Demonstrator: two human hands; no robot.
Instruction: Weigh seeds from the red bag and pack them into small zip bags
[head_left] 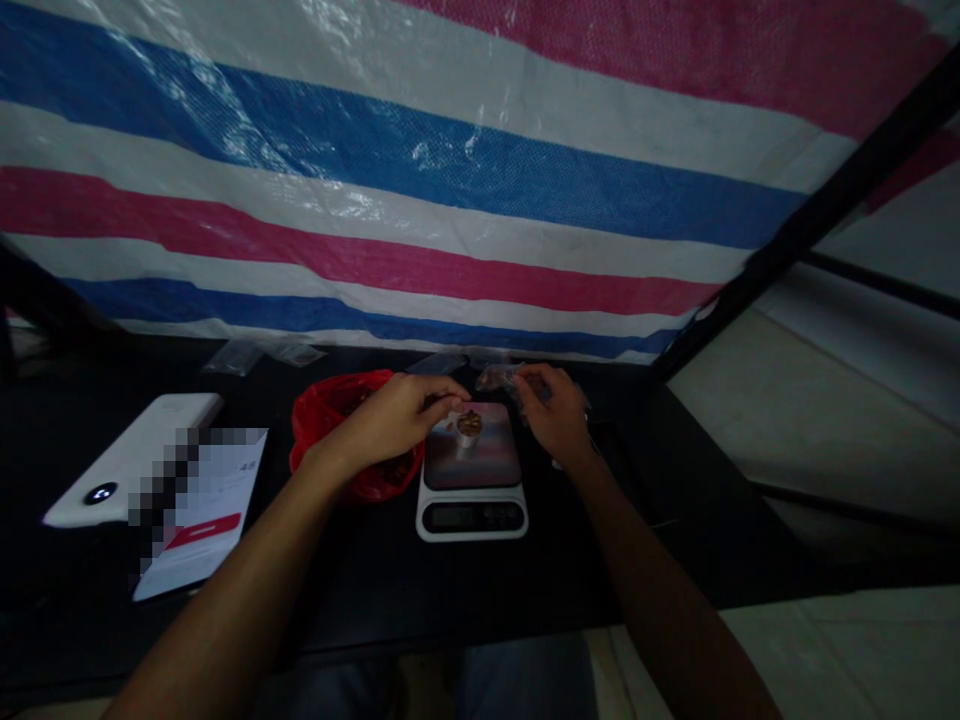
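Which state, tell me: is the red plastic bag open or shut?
Open: the red plastic bag has its rim spread, dark contents showing inside.

I see both forearms bare on my feed, the left forearm (pixel 277 540) and right forearm (pixel 652 560) each wide at the near edge of the table (pixel 375 605) and narrowing smoothly to a slim wrist above it. The left hand (pixel 405 405) and right hand (pixel 553 410) are ungloved, with slender fingers. Below the table's near edge I make out dull blue-grey cloth (pixel 525 680) over the thighs, plain as far as I can tell; the dimness hides its weave and seams from me.
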